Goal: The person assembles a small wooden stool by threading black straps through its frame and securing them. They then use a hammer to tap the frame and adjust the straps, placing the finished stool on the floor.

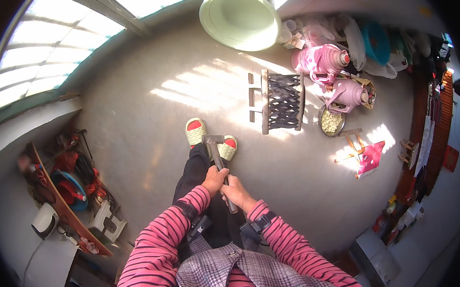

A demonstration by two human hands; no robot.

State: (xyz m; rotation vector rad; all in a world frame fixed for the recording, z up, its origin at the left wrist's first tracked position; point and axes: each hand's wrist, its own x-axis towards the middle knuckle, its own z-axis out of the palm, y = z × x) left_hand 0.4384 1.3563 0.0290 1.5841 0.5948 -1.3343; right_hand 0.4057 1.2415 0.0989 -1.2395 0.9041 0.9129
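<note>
In front of my body I hold a hammer [215, 151] with both hands, its metal head pointing away from me above my slippers. My left hand [214, 181] is closed round the middle of the handle. Just below it, my right hand [237, 192] is wrapped round the lower handle, whose end sticks out beneath the fingers. Both hands touch or nearly touch each other. Under the hammer head are my yellow-green slippers [194, 130] on the concrete floor [151, 165].
A folding stool with a dark woven seat [284, 101] stands ahead right. Beyond are a pale green basin [240, 20], pink thermos flasks [320, 61] and a bowl of pale pieces [331, 121]. A small stool with a pink seat [371, 158] sits right; a wooden shelf [66, 203] is left.
</note>
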